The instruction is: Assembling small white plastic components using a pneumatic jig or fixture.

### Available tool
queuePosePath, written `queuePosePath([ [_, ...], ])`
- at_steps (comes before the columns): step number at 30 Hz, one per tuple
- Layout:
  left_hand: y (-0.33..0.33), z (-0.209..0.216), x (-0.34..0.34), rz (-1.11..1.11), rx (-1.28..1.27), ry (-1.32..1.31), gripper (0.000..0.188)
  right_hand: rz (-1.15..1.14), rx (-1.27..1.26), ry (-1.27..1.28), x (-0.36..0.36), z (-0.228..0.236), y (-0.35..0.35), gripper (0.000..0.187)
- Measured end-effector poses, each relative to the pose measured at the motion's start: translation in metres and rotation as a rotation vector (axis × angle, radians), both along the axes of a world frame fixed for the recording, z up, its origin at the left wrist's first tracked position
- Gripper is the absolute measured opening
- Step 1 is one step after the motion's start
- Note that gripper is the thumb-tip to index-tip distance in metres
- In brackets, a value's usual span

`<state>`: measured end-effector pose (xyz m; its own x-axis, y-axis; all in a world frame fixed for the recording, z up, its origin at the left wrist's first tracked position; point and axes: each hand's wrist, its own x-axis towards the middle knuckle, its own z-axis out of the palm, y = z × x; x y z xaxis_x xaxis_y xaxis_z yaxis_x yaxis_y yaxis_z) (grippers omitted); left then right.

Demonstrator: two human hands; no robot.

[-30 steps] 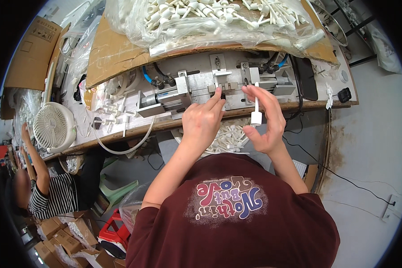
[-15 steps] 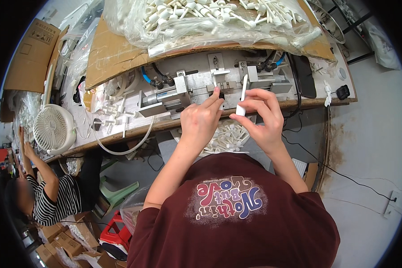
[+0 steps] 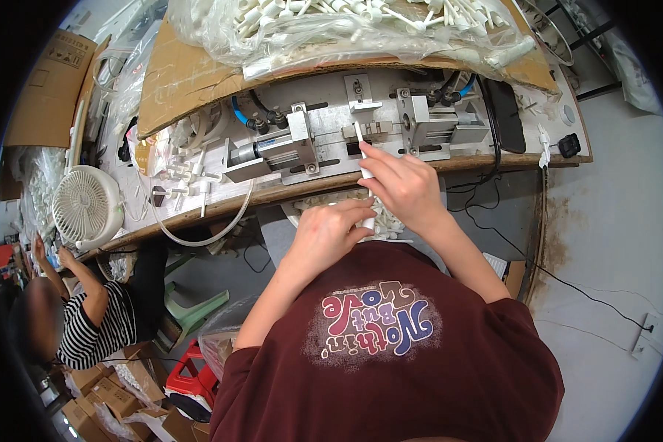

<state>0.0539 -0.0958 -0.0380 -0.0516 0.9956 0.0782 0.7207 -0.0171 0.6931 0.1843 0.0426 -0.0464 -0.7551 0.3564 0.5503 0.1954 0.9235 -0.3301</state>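
Observation:
My right hand [image 3: 405,190] is closed, thumb and fingers pinching a slim white plastic stem [image 3: 366,171]. The stem's upper tip overlaps a small metal holder block [image 3: 376,131] in the middle of the bench fixture; whether they touch I cannot tell. Below it, nearer my body, my left hand [image 3: 328,234] is closed with its fingertips around a wider white plastic end [image 3: 369,221]. That end lines up with the stem, though fingers partly hide the join. Two metal cylinder clamps, left [image 3: 276,151] and right [image 3: 438,121], flank the block.
A clear bag of white plastic parts [image 3: 331,18] lies on cardboard [image 3: 162,96] behind the fixture. More white parts [image 3: 390,225] sit below the bench edge. At left stand a white fan [image 3: 88,208] and a co-worker in a striped shirt [image 3: 96,324]. A black phone-like slab [image 3: 503,118] lies right.
My left hand has drawn back from the holder block toward my body and closed on the white end. My right hand has moved left with the white piece, in front of the block.

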Motion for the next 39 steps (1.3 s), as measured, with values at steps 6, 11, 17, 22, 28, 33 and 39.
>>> queuePosePath([
  [6,0.0,-0.02,0.004,-0.075,-0.005,-0.057,0.026,-0.021,0.114,-0.098,-0.014,-0.007,0.008,0.027],
  [11,0.004,-0.036,0.007,-0.076,-0.037,-0.056,0.027,-0.033,0.114,-0.162,-0.018,-0.002,0.008,0.026],
  [17,0.003,-0.034,0.012,-0.061,-0.037,-0.005,0.036,-0.035,0.147,-0.216,-0.019,0.01,0.007,0.024],
  [22,0.001,-0.028,0.008,0.029,0.08,-0.048,0.054,0.004,-0.069,-0.036,-0.024,0.064,0.041,0.024],
  [28,-0.009,-0.022,0.008,0.053,-0.059,-0.053,0.061,-0.244,0.257,-0.027,-0.059,0.12,0.133,0.033],
  [33,-0.013,-0.025,0.009,0.053,-0.024,-0.042,0.061,-0.223,0.258,-0.313,-0.1,0.094,0.191,0.047],
  [39,-0.019,-0.031,0.007,0.053,0.063,-0.038,0.06,-0.16,0.008,-0.355,-0.114,0.083,0.192,0.042],
])
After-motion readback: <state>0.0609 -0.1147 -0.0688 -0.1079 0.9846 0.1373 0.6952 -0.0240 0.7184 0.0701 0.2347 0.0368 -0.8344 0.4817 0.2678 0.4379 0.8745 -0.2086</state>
